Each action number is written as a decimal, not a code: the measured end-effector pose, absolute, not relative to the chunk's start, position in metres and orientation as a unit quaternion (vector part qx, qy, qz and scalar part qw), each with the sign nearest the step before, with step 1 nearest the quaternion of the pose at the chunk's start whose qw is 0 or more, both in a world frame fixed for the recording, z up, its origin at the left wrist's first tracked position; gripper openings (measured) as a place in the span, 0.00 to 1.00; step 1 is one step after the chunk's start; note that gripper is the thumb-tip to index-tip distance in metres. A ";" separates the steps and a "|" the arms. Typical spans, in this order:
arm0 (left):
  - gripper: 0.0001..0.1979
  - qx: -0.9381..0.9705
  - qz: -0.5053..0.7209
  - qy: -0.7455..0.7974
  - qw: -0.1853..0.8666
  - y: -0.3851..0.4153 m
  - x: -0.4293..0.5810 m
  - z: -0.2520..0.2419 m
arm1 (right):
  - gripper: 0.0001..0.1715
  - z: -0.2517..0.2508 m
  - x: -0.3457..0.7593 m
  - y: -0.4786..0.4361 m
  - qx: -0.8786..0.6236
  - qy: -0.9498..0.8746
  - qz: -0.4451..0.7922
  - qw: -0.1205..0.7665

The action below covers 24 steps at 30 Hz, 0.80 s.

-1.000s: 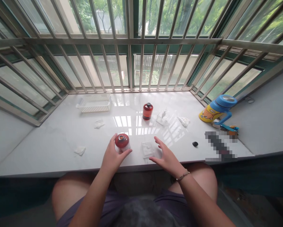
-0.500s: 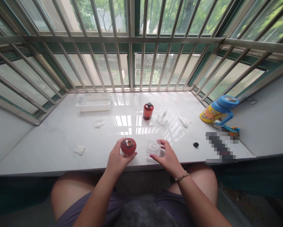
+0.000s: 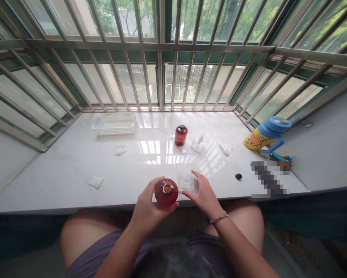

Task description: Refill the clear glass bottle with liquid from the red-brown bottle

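My left hand (image 3: 150,204) is wrapped around a red glass bottle (image 3: 171,200), whose uncapped neck faces up toward me. It is held above the table's front edge. Just right of it, a clear square glass bottle (image 3: 186,183) stands on the table. My right hand (image 3: 204,193) curves around that clear bottle's right side, thumb at the near edge and index finger at the far edge; finger contact is hard to make out. A small black cap (image 3: 238,176) lies farther right.
Behind my hands stand another red bottle (image 3: 181,136) with a dark top and a clear glass bottle (image 3: 199,143). Crumpled tissues (image 3: 96,182) lie about. A white basket (image 3: 114,129) sits at back left, a blue-and-yellow flask (image 3: 266,134) at right. Window bars (image 3: 162,47) border the back.
My left hand has brought the red bottle up off the table, closer to me and rightward. My right hand and the clear square bottle have hardly moved.
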<state>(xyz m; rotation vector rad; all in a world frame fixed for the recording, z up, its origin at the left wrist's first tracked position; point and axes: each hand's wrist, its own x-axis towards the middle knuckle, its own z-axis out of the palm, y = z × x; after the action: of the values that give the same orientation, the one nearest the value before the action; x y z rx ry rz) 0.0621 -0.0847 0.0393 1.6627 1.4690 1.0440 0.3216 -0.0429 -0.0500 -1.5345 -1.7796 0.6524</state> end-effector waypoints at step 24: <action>0.49 0.744 0.315 0.232 0.541 -0.089 0.092 0.098 | 0.50 0.003 0.298 -0.124 -0.213 -0.177 0.907 0.318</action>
<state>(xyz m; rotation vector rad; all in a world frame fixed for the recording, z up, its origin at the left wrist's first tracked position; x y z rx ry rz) 0.0922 -0.0894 0.0982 1.7677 0.5523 0.7485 0.2979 -0.1241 0.0026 -0.5606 -0.4667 2.3853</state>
